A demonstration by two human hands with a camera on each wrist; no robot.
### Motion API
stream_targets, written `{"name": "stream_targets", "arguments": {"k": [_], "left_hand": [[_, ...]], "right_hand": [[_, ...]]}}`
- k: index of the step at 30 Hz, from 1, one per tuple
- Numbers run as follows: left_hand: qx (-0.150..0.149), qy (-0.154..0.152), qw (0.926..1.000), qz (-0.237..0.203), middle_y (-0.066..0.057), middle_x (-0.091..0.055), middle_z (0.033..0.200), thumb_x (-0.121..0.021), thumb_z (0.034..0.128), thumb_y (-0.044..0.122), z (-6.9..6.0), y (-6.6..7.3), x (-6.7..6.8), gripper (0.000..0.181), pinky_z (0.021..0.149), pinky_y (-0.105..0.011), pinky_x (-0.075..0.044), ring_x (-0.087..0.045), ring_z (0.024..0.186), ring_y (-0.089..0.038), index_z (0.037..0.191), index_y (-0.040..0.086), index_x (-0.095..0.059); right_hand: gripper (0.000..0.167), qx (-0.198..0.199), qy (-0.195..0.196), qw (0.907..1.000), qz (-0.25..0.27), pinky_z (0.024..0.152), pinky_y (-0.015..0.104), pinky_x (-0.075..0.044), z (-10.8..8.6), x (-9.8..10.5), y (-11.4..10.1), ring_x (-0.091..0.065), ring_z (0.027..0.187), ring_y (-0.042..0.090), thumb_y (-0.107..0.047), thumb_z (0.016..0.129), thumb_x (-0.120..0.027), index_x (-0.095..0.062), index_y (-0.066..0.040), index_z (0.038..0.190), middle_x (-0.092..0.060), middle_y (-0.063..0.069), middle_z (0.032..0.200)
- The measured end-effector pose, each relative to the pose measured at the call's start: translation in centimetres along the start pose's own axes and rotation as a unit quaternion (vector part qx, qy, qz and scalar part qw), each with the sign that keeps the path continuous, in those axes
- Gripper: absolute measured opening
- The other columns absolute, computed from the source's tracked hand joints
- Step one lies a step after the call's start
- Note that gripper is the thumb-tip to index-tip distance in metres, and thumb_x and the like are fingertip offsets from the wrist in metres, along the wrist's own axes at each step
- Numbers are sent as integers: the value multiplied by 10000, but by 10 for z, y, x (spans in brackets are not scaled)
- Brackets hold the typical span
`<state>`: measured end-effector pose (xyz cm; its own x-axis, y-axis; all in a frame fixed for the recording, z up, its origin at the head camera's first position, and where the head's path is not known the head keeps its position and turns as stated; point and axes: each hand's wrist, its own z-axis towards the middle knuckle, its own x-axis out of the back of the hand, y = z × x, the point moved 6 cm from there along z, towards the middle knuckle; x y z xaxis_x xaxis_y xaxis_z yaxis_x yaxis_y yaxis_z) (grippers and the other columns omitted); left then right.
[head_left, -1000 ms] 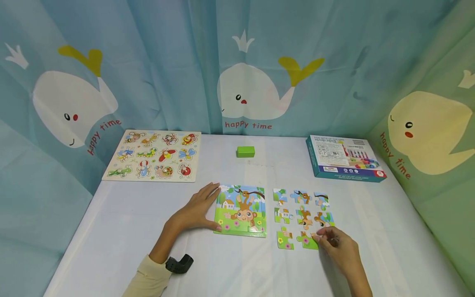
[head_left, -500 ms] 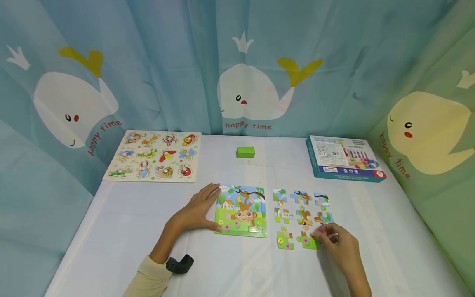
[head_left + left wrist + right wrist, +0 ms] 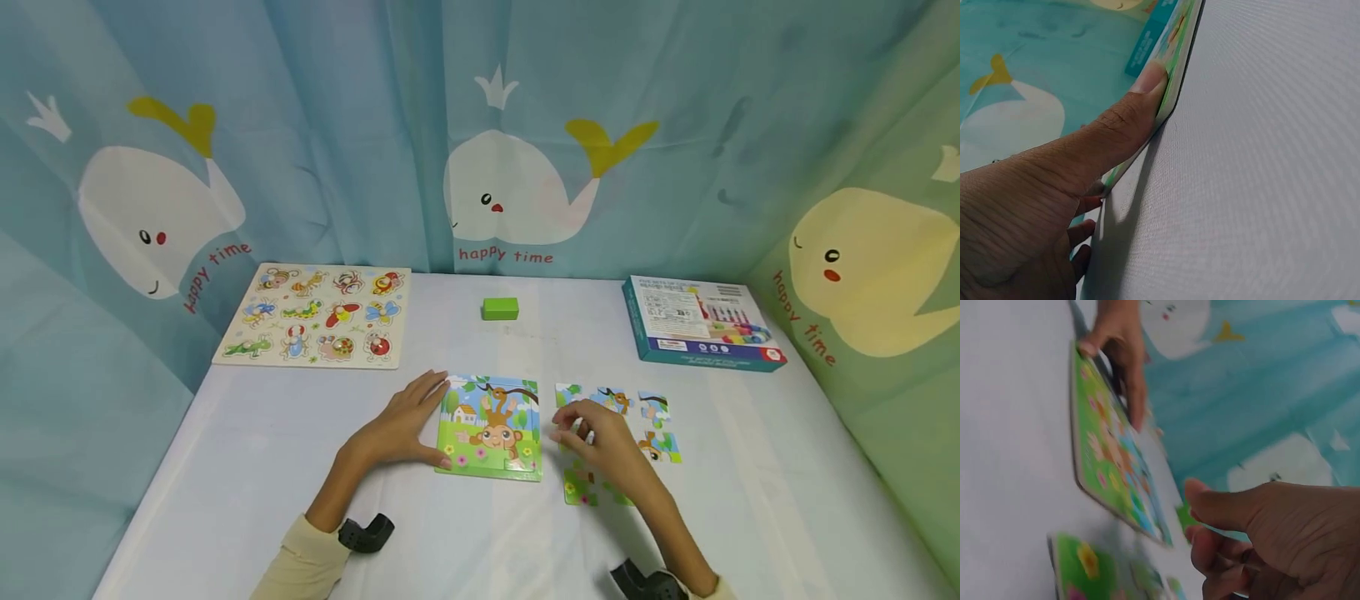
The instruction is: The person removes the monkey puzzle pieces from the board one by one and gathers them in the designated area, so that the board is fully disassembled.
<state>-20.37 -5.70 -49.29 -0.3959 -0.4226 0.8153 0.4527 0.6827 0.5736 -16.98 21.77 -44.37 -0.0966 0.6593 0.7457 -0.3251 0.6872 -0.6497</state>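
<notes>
A square puzzle board [image 3: 472, 462] with a monkey picture lies mid-table; a jigsaw outline shows at its lower right corner. My left hand [image 3: 401, 425] rests along the board's left edge, thumb on the near corner and fingers stretched to the far one. In the left wrist view the thumb [image 3: 1150, 78] presses the board's rim. My right hand [image 3: 600, 437] hovers over the loose jigsaw pieces right of the board, fingers loosely bent. Nothing shows between thumb and fingers in the right wrist view. A flower piece [image 3: 576, 492] and a monkey-eye piece [image 3: 663, 447] lie nearby; the hand hides other pieces.
An insect peg puzzle [image 3: 315, 321] lies at the back left. Behind the board sits a green block [image 3: 500, 309], and a flat toy box [image 3: 701, 325] stands at the back right. A curtain [image 3: 360, 150] with whales closes off the far side.
My right hand has moved left and up, from the lower right pieces to above the left-hand ones. The monkey-eye piece is uncovered now. My left hand keeps its place on the board.
</notes>
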Motion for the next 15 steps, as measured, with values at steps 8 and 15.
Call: {"name": "stream_targets", "arguments": {"k": [8, 15], "left_hand": [[-107, 64, 9999, 37, -137, -160, 1633, -826, 689, 540, 2, 1, -1, 1168, 1156, -575, -236, -96, 1515, -341, 1535, -6, -235], [-56, 49, 10000, 33, -127, -155, 1636, -830, 686, 542, 2, -1, -1, 1177, 1166, -564, -224, -85, 1520, -328, 1540, 1, -225]], "right_hand": [[388, 225, -1219, 9920, -218, 612, 206, -446, 20, -39, -12, -475, 688, 37, -290, 781, -806, -648, -74, 1063, -592, 34, 1011], [502, -20, -1532, 9852, -763, 569, 209, -385, 22, -49, -12, -411, 633, 43, -397, 716, -832, -626, -124, 1083, -507, 20, 1087]]}}
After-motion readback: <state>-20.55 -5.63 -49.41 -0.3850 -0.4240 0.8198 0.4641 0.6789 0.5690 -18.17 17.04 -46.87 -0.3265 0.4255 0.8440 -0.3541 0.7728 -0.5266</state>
